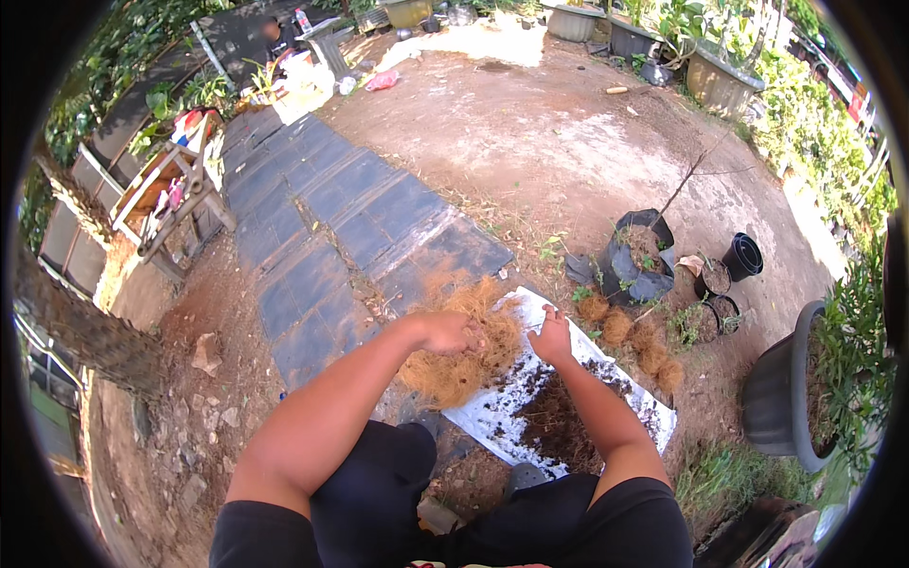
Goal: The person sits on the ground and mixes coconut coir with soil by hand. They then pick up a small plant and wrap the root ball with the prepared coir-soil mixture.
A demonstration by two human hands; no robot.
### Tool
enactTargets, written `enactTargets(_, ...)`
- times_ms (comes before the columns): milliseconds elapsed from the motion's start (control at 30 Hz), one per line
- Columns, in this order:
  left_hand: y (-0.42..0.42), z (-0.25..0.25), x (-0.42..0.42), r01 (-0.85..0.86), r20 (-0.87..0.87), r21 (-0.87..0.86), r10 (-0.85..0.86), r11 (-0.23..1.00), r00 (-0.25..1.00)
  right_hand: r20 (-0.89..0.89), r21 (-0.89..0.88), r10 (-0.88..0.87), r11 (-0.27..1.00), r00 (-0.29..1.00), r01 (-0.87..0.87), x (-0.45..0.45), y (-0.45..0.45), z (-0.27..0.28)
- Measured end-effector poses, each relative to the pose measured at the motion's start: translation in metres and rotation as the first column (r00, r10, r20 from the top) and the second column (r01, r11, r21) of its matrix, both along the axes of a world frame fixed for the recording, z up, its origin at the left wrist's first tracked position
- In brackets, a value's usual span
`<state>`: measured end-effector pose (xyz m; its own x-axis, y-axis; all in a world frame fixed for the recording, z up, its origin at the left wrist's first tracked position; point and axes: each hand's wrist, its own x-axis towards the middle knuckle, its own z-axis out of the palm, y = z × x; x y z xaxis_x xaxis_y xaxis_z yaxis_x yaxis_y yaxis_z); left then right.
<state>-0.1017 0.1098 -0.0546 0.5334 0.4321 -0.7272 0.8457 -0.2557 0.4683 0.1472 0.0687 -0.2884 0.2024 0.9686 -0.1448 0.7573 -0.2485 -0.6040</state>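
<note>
My left hand [453, 333] reaches into a loose heap of brown coconut fibre [444, 380], its fingers curled among the strands. Whether it grips any fibre cannot be made out. To its right, my right hand [552, 338] hovers over a white sheet [490, 412], with fingers apart and nothing seen in them. Dark soil [557, 419] is spread on the sheet's nearer part, partly behind my right forearm. Several small balls of fibre [616, 327] lie in a row along the sheet's right side.
Dark paving slabs [312, 206] stretch ahead to the left. Beyond the fibre balls stand a black grow bag [635, 266] with a bare stem, small black pots [743, 257] and a large planter [777, 390]. A wooden chair [177, 184] stands left; a person [280, 42] is farther off.
</note>
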Motion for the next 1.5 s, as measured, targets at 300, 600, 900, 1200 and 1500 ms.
enactTargets(300,0.000,-0.002,-0.027,-0.009,-0.017,-0.045,0.008,0.999,1.000,0.113,-0.544,0.521,0.745,0.846,-0.386,-0.028,-0.016,0.016)
enactTargets(600,-0.021,0.023,-0.024,0.051,0.027,-0.043,-0.050,0.998,0.998,0.261,-0.766,0.688,0.574,0.677,-0.289,-0.007,-0.112,0.025)
enactTargets(900,-0.041,0.002,-0.009,0.231,-0.048,0.009,-0.231,0.973,0.972,0.334,-0.694,0.697,0.637,0.634,-0.335,0.020,-0.173,0.016)
enactTargets(1200,-0.061,-0.032,0.027,0.469,-0.197,-0.011,-0.462,0.883,0.865,0.321,-0.601,0.801,0.585,0.506,-0.545,0.026,-0.177,0.025)
enactTargets(1500,-0.062,-0.042,0.037,0.461,-0.222,-0.039,-0.458,0.886,0.861,0.361,-0.572,0.804,0.591,0.473,-0.568,0.025,-0.167,-0.014)
